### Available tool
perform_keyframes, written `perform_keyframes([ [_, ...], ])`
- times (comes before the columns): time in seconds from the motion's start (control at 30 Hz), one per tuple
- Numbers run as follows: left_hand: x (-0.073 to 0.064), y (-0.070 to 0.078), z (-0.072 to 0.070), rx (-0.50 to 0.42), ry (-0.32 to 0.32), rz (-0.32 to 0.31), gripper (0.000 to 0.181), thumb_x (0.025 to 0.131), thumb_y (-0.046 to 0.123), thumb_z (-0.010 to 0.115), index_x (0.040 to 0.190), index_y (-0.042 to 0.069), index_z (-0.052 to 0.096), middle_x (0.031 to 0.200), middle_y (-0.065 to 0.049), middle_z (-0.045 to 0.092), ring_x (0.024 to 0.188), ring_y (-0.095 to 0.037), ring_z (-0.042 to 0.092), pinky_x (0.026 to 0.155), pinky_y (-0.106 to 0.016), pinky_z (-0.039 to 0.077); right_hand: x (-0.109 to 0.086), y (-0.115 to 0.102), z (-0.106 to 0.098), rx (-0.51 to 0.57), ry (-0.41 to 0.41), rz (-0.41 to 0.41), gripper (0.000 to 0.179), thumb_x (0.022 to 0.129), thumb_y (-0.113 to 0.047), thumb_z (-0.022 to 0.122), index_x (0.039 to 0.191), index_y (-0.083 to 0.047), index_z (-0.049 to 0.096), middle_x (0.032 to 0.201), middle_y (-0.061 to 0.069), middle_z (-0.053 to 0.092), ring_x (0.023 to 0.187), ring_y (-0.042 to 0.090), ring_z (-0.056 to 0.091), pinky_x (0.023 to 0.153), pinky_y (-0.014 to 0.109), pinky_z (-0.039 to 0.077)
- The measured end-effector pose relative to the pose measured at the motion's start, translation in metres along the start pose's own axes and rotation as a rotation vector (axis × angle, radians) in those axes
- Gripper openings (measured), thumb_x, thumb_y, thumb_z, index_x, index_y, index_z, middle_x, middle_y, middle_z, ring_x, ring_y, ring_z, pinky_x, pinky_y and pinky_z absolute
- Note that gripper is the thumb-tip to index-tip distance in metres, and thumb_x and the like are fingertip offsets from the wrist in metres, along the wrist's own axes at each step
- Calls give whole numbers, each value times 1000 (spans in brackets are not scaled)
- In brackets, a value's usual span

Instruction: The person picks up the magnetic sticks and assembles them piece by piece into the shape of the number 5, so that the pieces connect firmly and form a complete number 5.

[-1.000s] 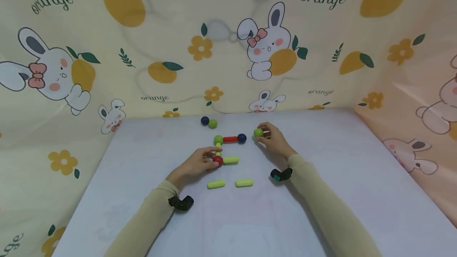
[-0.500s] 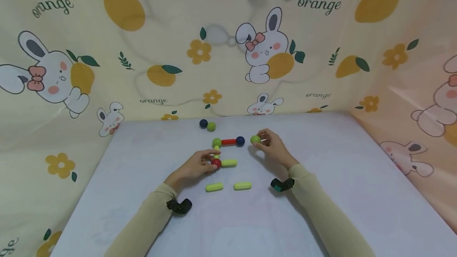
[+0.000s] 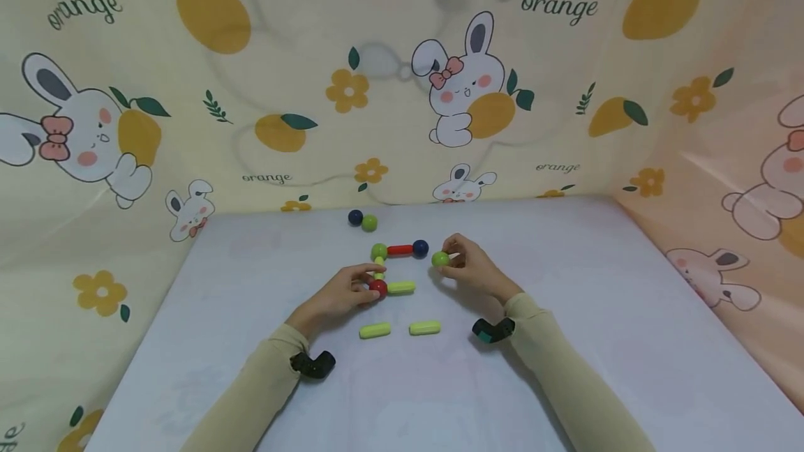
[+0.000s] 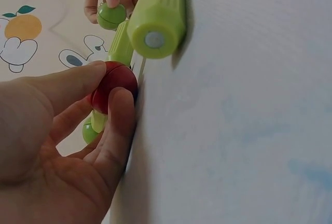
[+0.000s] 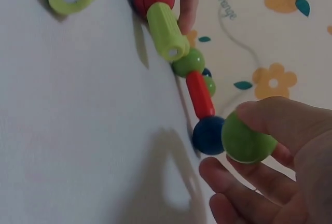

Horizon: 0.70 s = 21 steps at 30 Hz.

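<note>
Green ball (image 3: 440,259): in the head view it was pinched in the fingers of the right hand (image 3: 472,269), just right of a joined ball-and-rod frame (image 3: 380,252) on a white table (image 3: 377,396). The left hand (image 3: 336,295) gripped the frame's red ball (image 3: 378,289); from it a lime rod (image 3: 402,287) pointed right. On the frame's far side, a red rod (image 3: 400,250) ended in a blue ball (image 3: 420,248). Two loose rods (image 3: 375,330) lay nearer.

In the left wrist view, thumb and fingers closed around the red ball.

In the right wrist view, thumb and fingers gripped the green ball, and the lime rod's free end showed a pale disc (image 5: 173,52). The step in hand appeared to be adding the green ball to the frame; the next move would probably call for lining it up with that rod end while the red ball was held steady.
</note>
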<state>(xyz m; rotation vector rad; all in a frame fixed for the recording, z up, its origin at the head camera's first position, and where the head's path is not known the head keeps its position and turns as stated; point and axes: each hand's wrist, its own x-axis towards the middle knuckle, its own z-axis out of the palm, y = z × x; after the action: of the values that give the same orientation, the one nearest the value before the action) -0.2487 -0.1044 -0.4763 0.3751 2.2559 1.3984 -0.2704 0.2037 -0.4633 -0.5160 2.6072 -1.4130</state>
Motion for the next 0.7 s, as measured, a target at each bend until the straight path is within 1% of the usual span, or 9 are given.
perform_keyframes([
  [0.1, -1, 1, 0, -5, 1, -11, 48, 98, 12, 65, 144, 20, 55, 126, -14, 60, 82, -15, 58, 76, -25, 50, -1, -3, 2, -8, -52, 3, 40, 91, -7, 72, 125, -3, 52, 128, 23, 63, 104, 29, 70, 95, 44, 56],
  [0.17, -1, 2, -1, -2, 0, -11, 48, 98, 12, 65, 145, 20, 54, 126, -14, 60, 81, -15, 59, 76, -25, 51, -2, -6, 3, -22, -96, -2, 46, 91, -7, 71, 133, -4, 52, 132, 22, 62, 106, 30, 69, 95, 44, 56],
  [0.23, -1, 2, -1, -1, 0, -11, 48, 98, 11, 65, 145, 19, 54, 126, -14, 60, 80, -15, 59, 76, -24, 51, -3, -9, 4, -33, -142, -17, 48, 92, -7, 70, 137, -4, 53, 133, 22, 62, 106, 29, 69, 94, 42, 56],
  [0.3, -1, 2, -2, 3, -3, -5, 49, 98, 11, 65, 145, 18, 54, 127, -15, 60, 80, -15, 59, 75, -24, 52, -3, -11, 4, -42, -176, -30, 46, 92, -7, 69, 136, -4, 57, 133, 20, 63, 103, 27, 69, 92, 39, 57],
  [0.4, -1, 1, -2, 0, -8, -1, 49, 98, 11, 65, 145, 18, 53, 127, -15, 60, 79, -14, 59, 75, -24, 52, -3, -12, 6, -47, -203, -44, 39, 92, -6, 69, 130, -2, 62, 129, 16, 65, 99, 23, 68, 90, 36, 57],
  [0.6, 0, 1, -1, -12, 0, -18, 49, 98, 11, 65, 145, 20, 54, 128, -14, 60, 79, -15, 59, 76, -25, 53, -4, -16, 10, -65, -228, -55, 35, 91, -6, 71, 124, -2, 62, 124, 15, 65, 102, 24, 66, 92, 40, 57],
  [0.7, 0, 2, -1, -15, -1, -20, 50, 98, 11, 65, 146, 20, 53, 130, -14, 60, 79, -15, 60, 76, -25, 53, -4, -17, 12, -78, -242, -49, 32, 91, -7, 72, 121, -3, 61, 124, 14, 65, 104, 24, 65, 93, 38, 57],
])
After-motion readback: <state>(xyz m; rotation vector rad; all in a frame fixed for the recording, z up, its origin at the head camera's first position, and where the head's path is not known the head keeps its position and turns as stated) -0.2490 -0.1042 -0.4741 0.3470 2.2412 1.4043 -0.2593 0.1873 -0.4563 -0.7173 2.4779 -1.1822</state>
